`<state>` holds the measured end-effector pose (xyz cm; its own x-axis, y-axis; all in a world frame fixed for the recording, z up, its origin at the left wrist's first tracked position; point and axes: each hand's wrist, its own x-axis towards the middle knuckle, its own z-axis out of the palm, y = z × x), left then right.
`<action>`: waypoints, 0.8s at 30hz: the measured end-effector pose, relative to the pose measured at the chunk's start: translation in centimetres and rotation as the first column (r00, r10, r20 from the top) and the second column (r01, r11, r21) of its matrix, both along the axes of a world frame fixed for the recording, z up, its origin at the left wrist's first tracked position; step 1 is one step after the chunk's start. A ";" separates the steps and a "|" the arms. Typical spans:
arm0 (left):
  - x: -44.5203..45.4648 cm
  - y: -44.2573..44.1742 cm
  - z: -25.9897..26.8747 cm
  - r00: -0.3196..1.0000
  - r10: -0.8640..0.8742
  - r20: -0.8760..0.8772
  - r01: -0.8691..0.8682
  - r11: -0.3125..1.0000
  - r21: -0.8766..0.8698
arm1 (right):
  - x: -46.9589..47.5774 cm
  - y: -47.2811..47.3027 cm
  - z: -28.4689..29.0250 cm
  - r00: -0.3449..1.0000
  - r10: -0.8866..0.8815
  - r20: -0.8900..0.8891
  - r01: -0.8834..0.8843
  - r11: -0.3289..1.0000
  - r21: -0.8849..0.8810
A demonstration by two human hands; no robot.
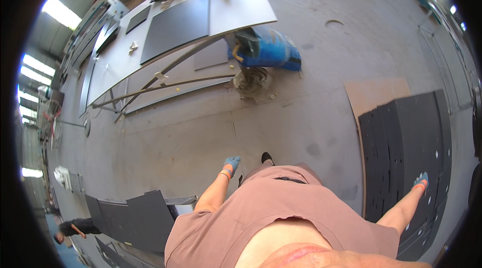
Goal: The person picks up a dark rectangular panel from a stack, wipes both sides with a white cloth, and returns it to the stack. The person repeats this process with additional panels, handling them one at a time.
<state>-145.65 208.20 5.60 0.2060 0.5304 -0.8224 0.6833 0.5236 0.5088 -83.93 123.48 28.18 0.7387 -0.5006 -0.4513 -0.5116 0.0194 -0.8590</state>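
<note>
My left hand point(232, 163), in a grey-blue work glove with an orange cuff, hangs beside my body above the concrete floor, and I see nothing in it; how far its fingers are bent is unclear. Out to the right, my right hand point(421, 181) wears a matching glove and is over a stack of dark panels point(418, 132). Whether it touches them or grips one cannot be told. A brown board point(376, 93) lies under that stack. Ahead stands a white-topped work table point(241, 8) bearing a large dark panel point(177, 23) and a smaller dark panel point(138, 19).
A blue drum point(275, 47) lies on its side by the table's end, near a mop head point(251, 81). More dark panels point(147, 219) are stacked at lower left, with a person point(79, 227) beyond. A curved strip point(334, 22) lies on the floor.
</note>
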 end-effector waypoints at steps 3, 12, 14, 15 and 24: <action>-2.7 4.1 0.6 0.998 0.044 -0.043 -0.039 0.994 0.105 | -0.3 6.9 -2.4 0.983 -0.156 -0.098 0.142 0.981 -0.133; -5.2 8.7 -2.7 0.963 0.193 -0.189 -0.168 0.975 0.144 | 5.2 22.7 -3.1 0.973 -0.217 -0.081 0.190 0.949 -0.252; -4.5 9.5 -2.4 0.968 0.202 -0.151 -0.189 0.977 0.096 | 8.0 25.9 -4.0 0.982 -0.185 -0.046 0.170 0.956 -0.238; -3.9 10.2 -2.2 0.970 0.206 -0.130 -0.198 0.978 0.073 | 9.7 27.7 -4.3 0.987 -0.161 -0.013 0.155 0.964 -0.216; 1.0 14.9 2.0 0.919 0.394 -0.006 -0.393 0.918 0.060 | 20.7 44.5 -7.5 0.994 0.014 -0.111 -0.029 0.991 -0.133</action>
